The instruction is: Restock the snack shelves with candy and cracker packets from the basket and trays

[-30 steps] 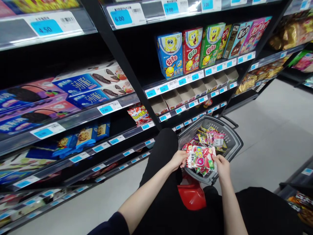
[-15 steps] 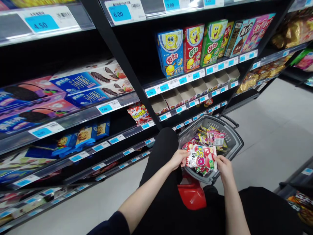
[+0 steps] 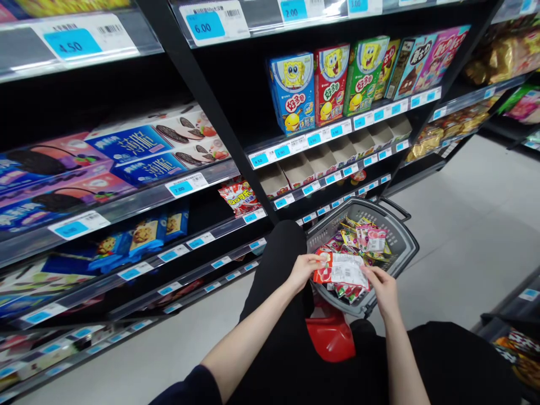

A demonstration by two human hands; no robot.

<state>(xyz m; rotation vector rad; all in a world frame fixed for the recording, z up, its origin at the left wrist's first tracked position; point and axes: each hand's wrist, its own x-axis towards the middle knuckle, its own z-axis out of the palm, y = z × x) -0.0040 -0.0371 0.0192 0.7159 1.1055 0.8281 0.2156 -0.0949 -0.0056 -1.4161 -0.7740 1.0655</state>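
Between my two hands is a red and white candy packet [image 3: 343,270], its printed back with a barcode facing up. My left hand [image 3: 307,270] is closed on the packet's red end. The fingers of my right hand [image 3: 380,283] pinch the opposite, whitish end. Right below the packet stands a grey shopping basket [image 3: 403,250] with several small colourful candy packets [image 3: 365,239] in it. The held packet hides part of the basket's near side and some of its contents.
Shelves ahead carry snack boxes [image 3: 292,93] and a row of small cardboard trays [image 3: 323,160]. Cookie boxes [image 3: 126,140] and a red candy bag [image 3: 239,198] sit on the left shelves. A red plastic object [image 3: 331,339] is between my legs. Grey floor [image 3: 459,219] extends right.
The packet has been turned over: its colourful front faced up before, and now its back does. Both hands still grip its ends, and the basket stays put.
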